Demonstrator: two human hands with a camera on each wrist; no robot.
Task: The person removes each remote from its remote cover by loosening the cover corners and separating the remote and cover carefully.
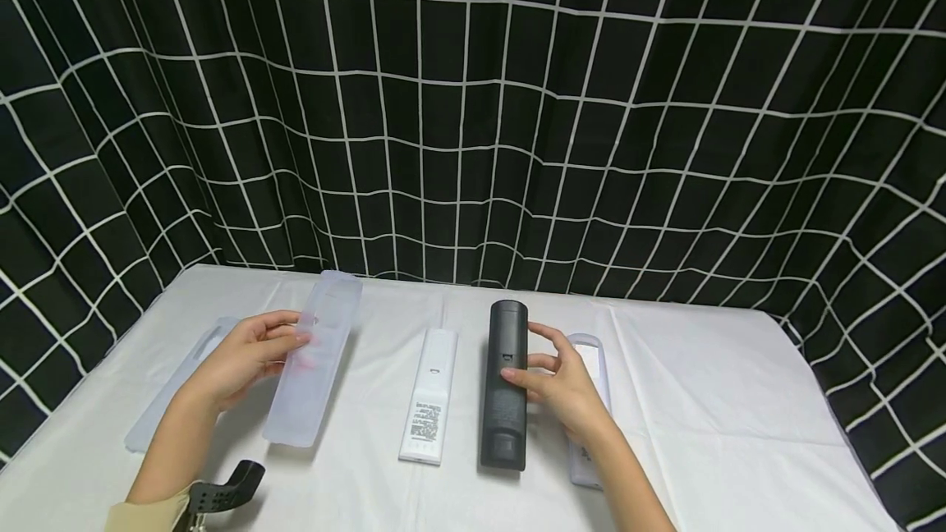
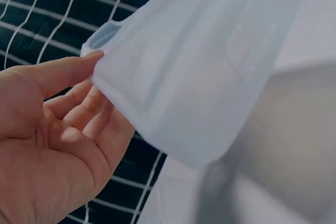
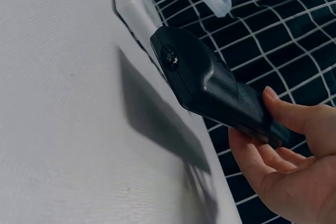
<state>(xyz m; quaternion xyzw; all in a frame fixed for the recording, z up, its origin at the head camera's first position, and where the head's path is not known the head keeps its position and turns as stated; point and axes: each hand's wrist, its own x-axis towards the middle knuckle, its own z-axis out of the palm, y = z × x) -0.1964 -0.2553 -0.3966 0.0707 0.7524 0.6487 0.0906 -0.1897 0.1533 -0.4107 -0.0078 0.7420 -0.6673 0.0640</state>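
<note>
My left hand point(image 1: 247, 355) pinches the long edge of a translucent remote-control sleeve point(image 1: 314, 368), raised at a tilt over the table. In the left wrist view the thumb lies on the near face of the sleeve point(image 2: 194, 77), fingers behind it. My right hand point(image 1: 565, 384) grips a black remote control point(image 1: 505, 417) from its right side, its back with the battery cover facing up. The right wrist view shows this black remote point(image 3: 210, 82) held above the white cloth, its shadow below. Between the hands a white remote control point(image 1: 430, 392) lies face down.
Another translucent sleeve point(image 1: 173, 388) lies at the left, partly behind my left forearm. To the right, a white remote in a clear sleeve point(image 1: 586, 474) is partly covered by my right hand. A white cloth point(image 1: 739, 401) covers the table; a black gridded curtain point(image 1: 473, 105) hangs behind.
</note>
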